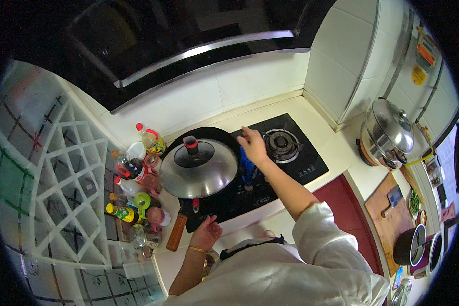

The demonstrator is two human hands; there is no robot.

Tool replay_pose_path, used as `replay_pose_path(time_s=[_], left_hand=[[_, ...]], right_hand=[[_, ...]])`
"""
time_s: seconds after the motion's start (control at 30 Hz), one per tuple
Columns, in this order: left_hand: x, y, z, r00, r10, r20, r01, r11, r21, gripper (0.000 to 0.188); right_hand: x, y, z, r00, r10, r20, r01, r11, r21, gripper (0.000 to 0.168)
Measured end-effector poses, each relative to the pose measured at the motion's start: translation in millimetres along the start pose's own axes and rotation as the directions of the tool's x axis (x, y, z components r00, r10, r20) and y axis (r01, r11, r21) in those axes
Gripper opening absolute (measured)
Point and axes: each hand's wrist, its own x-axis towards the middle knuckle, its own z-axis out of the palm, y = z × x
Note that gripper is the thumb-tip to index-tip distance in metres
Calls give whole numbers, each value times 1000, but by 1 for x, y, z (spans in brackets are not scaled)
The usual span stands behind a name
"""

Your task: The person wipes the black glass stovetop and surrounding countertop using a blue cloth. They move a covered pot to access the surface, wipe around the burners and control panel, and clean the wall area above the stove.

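Note:
A steel wok lid [201, 179] with a black-and-red knob covers a dark wok [214, 132] on the left side of the black glass cooktop [267, 191]. My right hand [254, 145] hovers over the cooktop between the wok and the right burner [282, 143], fingers apart, with nothing visible in it. Beneath it shows a bright blue patch [248, 162]; whether it is a cloth or a reflection is unclear. Near the cooktop's front edge is my left hand [207, 232], fingers curled, just right of the wok's wooden handle [176, 233] and apart from it.
Bottles and jars, among them a yellow-capped bottle [122, 213], crowd the left side. A range hood [210, 48] overhangs the back. To the right are a steel steamer pot [388, 130], a cutting board [390, 222] bearing a cleaver [394, 196], green vegetables [414, 202] and a dark pot [405, 246].

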Motion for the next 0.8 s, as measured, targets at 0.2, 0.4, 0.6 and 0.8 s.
replay_pose_path(time_s=[0.2, 0.4, 0.6, 0.8], left_hand=[[25, -14, -7, 998, -61, -6, 62, 996, 67, 24], [33, -20, 20, 996, -21, -89, 33, 990, 136, 22], [53, -57, 22, 987, 18, -158, -10, 999, 50, 18], [64, -104, 53, 972, 73, -222, -85, 995, -44, 15]], right_hand=[[-60, 79, -20, 936, 338, 102, -287, 896, -338, 39], [-69, 117, 13, 920, 391, 11, -337, 806, -487, 45], [-35, 142, 25, 852, 477, 217, -250, 734, -632, 67], [-11, 169, 28, 677, 633, 376, -133, 608, -783, 75]])
